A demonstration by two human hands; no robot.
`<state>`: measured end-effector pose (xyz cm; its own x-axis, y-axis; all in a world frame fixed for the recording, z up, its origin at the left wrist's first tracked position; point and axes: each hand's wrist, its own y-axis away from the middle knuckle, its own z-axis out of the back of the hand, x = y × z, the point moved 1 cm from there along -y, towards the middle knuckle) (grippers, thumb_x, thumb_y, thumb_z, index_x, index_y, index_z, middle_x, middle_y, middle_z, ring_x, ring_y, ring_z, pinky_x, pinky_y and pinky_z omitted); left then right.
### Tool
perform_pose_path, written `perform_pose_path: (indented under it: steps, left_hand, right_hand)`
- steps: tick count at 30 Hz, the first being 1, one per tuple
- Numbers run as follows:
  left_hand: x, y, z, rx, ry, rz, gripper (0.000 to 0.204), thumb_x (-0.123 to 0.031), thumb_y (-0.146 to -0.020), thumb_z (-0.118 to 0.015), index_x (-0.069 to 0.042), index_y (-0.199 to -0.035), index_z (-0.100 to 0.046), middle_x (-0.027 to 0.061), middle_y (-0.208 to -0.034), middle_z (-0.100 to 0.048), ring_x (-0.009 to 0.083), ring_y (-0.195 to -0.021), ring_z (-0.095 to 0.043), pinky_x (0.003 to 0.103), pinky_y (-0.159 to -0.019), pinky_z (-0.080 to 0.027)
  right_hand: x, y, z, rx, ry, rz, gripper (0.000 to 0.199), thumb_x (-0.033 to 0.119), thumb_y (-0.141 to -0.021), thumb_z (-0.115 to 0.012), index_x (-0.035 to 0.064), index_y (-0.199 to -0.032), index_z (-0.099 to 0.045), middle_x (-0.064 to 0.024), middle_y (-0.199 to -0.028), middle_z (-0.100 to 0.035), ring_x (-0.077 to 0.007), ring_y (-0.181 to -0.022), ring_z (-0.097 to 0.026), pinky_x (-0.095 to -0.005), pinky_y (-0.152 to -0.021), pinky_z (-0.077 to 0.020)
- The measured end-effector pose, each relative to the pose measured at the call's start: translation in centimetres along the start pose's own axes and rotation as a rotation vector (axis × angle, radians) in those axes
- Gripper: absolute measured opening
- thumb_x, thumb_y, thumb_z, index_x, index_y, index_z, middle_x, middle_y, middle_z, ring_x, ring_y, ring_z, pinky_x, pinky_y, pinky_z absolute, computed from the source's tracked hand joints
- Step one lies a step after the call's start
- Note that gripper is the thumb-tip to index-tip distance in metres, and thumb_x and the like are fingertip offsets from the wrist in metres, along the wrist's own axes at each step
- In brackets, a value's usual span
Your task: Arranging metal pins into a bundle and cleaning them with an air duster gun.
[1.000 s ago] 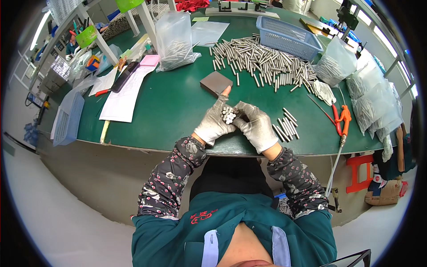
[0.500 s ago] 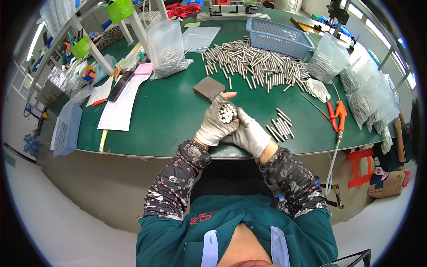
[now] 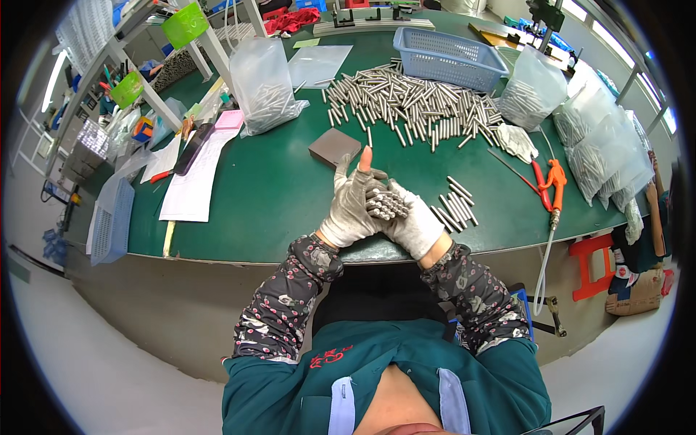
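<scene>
A bundle of short metal pins (image 3: 386, 205) is cupped between my gloved hands near the table's front edge, its ends fanned slightly. My left hand (image 3: 349, 206) holds the bundle from the left, its bare thumb raised and apart from the pins. From the other side my right hand (image 3: 415, 223) wraps round the same pins; some of its fingers are hidden. Just beyond the left thumb lies a grey-brown square block (image 3: 334, 147). Several loose pins (image 3: 454, 206) rest on the green table to the right of my hands.
A wide pile of metal pins (image 3: 413, 101) spreads across the table (image 3: 268, 188), with a blue basket (image 3: 449, 59) behind it. Bags of pins (image 3: 264, 90) flank the pile. Papers (image 3: 190, 181) lie at left; an orange air gun (image 3: 556, 185) and red-handled pliers (image 3: 540, 185) at right.
The pin bundle has tilted from end-on to lying more sideways between my hands. My left thumb has lifted away from it, and my left fingers have loosened.
</scene>
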<state>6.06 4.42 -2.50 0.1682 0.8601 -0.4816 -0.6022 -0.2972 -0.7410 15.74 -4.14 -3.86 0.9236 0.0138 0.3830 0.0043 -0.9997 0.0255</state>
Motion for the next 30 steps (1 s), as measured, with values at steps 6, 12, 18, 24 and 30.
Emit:
perform_pose_path:
  steps: [6,12,18,24,30]
  left_hand:
    - [0.2,0.3,0.1,0.045,-0.117,-0.019,0.071,-0.021,-0.052,-0.077,-0.007,-0.116,-0.05,-0.0004,-0.089,-0.061,0.0191,-0.084,-0.059,0.046,-0.103,-0.022]
    - [-0.6,0.4,0.5,0.126,0.47,0.511,0.048,0.0,-0.061,-0.075,-0.005,-0.104,-0.055,-0.0004,-0.091,-0.059,0.0055,-0.082,-0.054,0.022,-0.073,-0.047]
    - [0.5,1.1,0.1,0.075,0.692,0.583,0.048,-0.002,-0.061,-0.078,-0.006,-0.101,-0.052,-0.0014,-0.09,-0.058,0.0062,-0.081,-0.054,0.022,-0.073,-0.048]
    - [0.6,1.3,0.1,0.066,0.733,0.664,0.05,0.001,-0.06,-0.077,-0.007,-0.101,-0.05,-0.002,-0.09,-0.057,0.0065,-0.083,-0.054,0.022,-0.073,-0.049]
    - [0.5,2.3,0.1,0.079,0.764,0.659,0.053,0.008,-0.058,-0.074,-0.009,-0.103,-0.051,-0.0038,-0.095,-0.055,0.0078,-0.087,-0.054,0.023,-0.079,-0.047]
  right_hand:
    - [-0.6,-0.7,-0.9,-0.222,0.049,0.083,0.026,0.021,-0.092,-0.043,0.0046,-0.108,-0.053,-0.0074,-0.1,-0.06,-0.0187,-0.09,-0.059,-0.0365,-0.078,-0.0508]
    - [-0.1,-0.8,0.0,-0.017,0.04,0.003,0.026,0.018,-0.091,-0.038,0.0047,-0.108,-0.053,-0.0092,-0.107,-0.058,-0.0214,-0.098,-0.056,-0.0435,-0.083,-0.048]
    - [-0.6,-0.6,0.2,0.013,0.122,0.07,0.038,0.033,-0.087,-0.054,0.005,-0.113,-0.05,-0.0086,-0.111,-0.056,-0.023,-0.102,-0.054,-0.0458,-0.084,-0.047]
    - [-0.3,-0.1,-1.7,-0.197,0.274,0.06,0.039,0.034,-0.09,-0.049,0.0027,-0.113,-0.05,-0.01,-0.11,-0.056,-0.0232,-0.098,-0.056,-0.0463,-0.081,-0.049]
    - [1.4,1.2,-1.6,-0.227,2.378,0.338,0.036,0.034,-0.087,-0.049,0.0099,-0.113,-0.052,-0.0148,-0.096,-0.063,-0.0313,-0.081,-0.062,-0.0395,-0.066,-0.0516]
